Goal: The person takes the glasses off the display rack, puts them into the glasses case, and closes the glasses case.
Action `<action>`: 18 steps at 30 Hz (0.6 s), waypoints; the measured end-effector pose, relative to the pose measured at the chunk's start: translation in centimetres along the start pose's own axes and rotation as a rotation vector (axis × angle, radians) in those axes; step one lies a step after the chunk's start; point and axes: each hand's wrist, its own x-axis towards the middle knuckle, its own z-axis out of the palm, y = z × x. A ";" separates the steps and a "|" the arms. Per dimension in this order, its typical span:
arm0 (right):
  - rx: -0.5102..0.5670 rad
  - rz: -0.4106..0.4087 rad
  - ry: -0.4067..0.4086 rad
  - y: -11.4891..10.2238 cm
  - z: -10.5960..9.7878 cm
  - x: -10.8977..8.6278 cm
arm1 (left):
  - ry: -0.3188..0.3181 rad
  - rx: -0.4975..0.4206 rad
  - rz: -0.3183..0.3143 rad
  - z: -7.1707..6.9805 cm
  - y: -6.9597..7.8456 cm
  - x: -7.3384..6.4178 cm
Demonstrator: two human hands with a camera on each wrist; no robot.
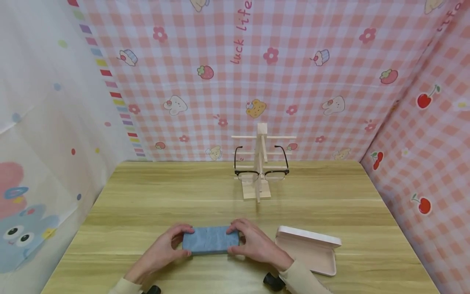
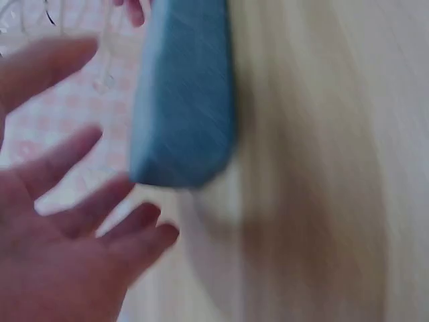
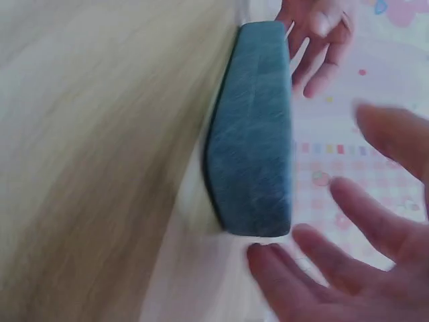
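Fingers (image 1: 240,226) beside crosswise blue case (image 1: 211,240)

The head view looks forward and down across the table (image 1: 147,196) to the checked cloth (image 1: 227,90) behind. Both wrist views look from close in, with the table tipped on its side — one past the left fingers (image 2: 47,67), the other past the right fingers (image 3: 372,211). All share the blue case (image 1: 211,240) — the wrists from opposite ends.
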 end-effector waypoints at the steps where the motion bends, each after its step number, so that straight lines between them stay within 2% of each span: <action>1: 0.030 -0.002 0.019 -0.1 0.0 -0.1 | 0.022 0.033 -0.004 0.1 0.4 0.0; 4: 0.180 0.002 0.122 -0.6 -0.2 -0.6 | 0.117 0.124 -0.019 0.7 1.8 0.0; 8: 0.349 -0.002 0.310 -1.7 -0.8 -1.2 | 0.245 0.095 0.014 1.8 3.9 0.1; 12: 0.363 -0.085 0.465 -2.7 -1.7 -1.8 | 0.335 0.029 0.071 2.8 5.6 0.4; 15: 0.386 -0.169 0.547 -3.3 -2.5 -2.3 | 0.380 -0.017 0.107 3.5 6.8 1.0; 18: 0.419 -0.214 0.602 -3.9 -3.3 -2.7 | 0.418 -0.079 0.141 4.1 7.9 1.8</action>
